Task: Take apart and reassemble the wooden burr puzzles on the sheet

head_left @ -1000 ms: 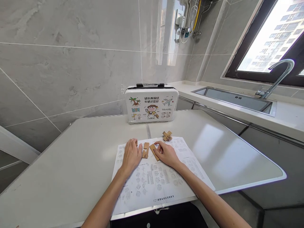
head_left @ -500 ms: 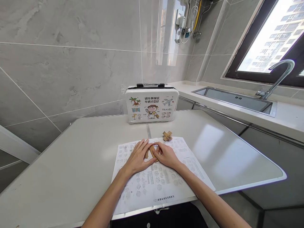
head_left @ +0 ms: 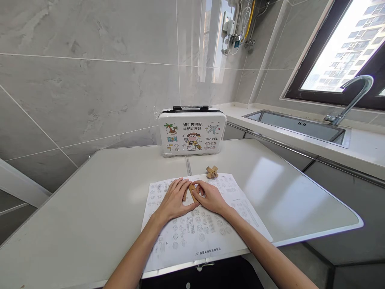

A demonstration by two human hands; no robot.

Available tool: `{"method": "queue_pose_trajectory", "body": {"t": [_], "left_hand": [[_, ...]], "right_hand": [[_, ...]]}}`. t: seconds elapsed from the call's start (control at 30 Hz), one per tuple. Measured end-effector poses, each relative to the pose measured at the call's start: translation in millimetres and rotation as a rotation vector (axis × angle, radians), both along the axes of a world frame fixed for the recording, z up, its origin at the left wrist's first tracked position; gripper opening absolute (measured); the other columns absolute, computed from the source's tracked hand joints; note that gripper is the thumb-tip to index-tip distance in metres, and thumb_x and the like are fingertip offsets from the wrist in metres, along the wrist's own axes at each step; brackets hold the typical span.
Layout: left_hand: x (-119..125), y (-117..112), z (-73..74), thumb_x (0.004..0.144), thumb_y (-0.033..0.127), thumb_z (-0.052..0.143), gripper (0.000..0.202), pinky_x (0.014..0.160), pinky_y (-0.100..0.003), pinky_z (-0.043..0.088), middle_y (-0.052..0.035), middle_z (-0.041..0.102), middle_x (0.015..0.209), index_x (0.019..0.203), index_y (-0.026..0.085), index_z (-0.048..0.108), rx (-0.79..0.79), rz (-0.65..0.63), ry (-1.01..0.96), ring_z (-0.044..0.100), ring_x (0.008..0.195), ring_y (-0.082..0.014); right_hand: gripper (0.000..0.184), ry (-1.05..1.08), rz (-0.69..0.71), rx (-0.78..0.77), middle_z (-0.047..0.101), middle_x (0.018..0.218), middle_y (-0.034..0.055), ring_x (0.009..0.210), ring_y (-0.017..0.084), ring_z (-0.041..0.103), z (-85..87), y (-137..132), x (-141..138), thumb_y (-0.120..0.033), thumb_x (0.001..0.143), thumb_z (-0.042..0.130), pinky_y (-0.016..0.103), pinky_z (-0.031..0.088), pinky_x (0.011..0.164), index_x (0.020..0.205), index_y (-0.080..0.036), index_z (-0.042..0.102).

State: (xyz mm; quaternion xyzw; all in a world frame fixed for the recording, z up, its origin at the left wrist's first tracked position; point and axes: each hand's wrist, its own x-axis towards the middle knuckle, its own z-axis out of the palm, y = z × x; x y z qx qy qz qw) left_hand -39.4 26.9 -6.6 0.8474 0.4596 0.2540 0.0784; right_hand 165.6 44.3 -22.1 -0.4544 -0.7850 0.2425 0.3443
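Note:
Both hands meet over a printed sheet point(head_left: 204, 249). My right hand point(head_left: 211, 197) pinches a narrow wooden block point(head_left: 191, 192) between thumb and bent fingers. Curved around a second small wooden piece point(head_left: 184, 195) is my left hand point(head_left: 175, 201), its fingertips at the far ends of the pieces and its thumb at the near end of the right-hand block. The left fingers partly cover the pieces, so how they join is hard to see. Just beyond the hands sits an interlocked wooden cross puzzle point(head_left: 212, 172), at the sheet's far edge.
A white carry case point(head_left: 192, 136) with cartoon prints stands at the back of the white folding table point(head_left: 99, 212). To the right run a counter with a sink point(head_left: 297, 124) and a faucet point(head_left: 351, 100). Grey tiled wall rises behind.
My left fingertips have drawn slightly back toward me, and more of the wooden block's far end shows. My right hand has barely moved; the cross puzzle stays put.

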Motion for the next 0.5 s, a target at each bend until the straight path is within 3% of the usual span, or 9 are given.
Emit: {"method": "queue_pose_trajectory", "body": {"t": [0.2,0.5], "left_hand": [[3.2,-2.1,6.7,0.09,0.048,0.068,0.058,0.121,-0.052,0.039,-0.008,0.061,0.141,0.142,0.028,0.054,0.013,-0.003,-0.027,0.05,0.139,-0.0309],[0.6,-2.5,6.3,0.085,0.054,0.074,0.069,0.118,-0.054,0.039,-0.008,0.057,0.146,0.146,0.032,0.053,-0.036,-0.014,0.003,0.049,0.135,-0.033]], "right_hand": [[0.027,0.004,0.007,0.01,0.067,0.083,-0.0013,0.071,0.017,0.059,0.0,-0.9,0.6,-0.032,0.097,0.058,0.029,0.046,0.073,0.122,-0.025,0.066],[0.021,-0.018,0.05,0.063,0.067,0.084,-0.0004,0.073,0.017,0.058,4.1,-3.8,0.6,-0.033,0.098,0.059,0.029,0.046,0.073,0.115,-0.025,0.068]]}}
